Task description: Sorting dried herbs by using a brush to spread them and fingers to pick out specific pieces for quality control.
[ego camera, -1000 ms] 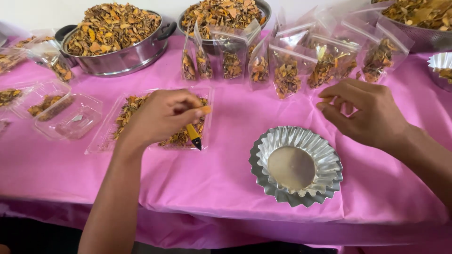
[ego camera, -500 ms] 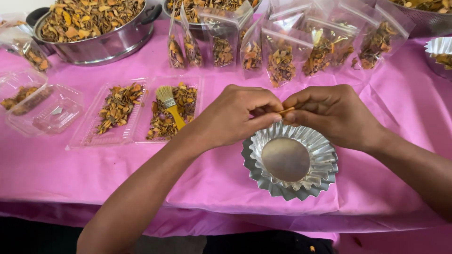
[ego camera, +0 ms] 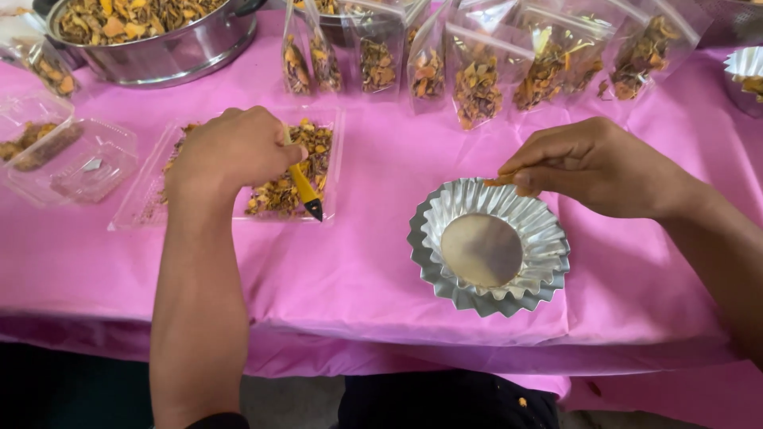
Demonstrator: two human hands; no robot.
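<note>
The fluted foil dish [ego camera: 488, 246] sits near the table edge with bare pink cloth [ego camera: 358, 262] to its left. The right hand [ego camera: 592, 167] pinches 1 orange piece [ego camera: 501, 180] over its rim. The left hand [ego camera: 234, 151] is closed around a yellow brush [ego camera: 304, 187] over the clear tray [ego camera: 238, 171], hiding the bristles. Filled bags [ego camera: 477, 71] stand behind; the steel pot [ego camera: 151, 40] is cropped.

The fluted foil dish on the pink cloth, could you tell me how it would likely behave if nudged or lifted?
The fluted foil dish looks thin and empty, so it is probably very light and would slide on the pink cloth. Its crimped walls likely dent under a firm pinch. The flat base suggests it won't roll.
</note>
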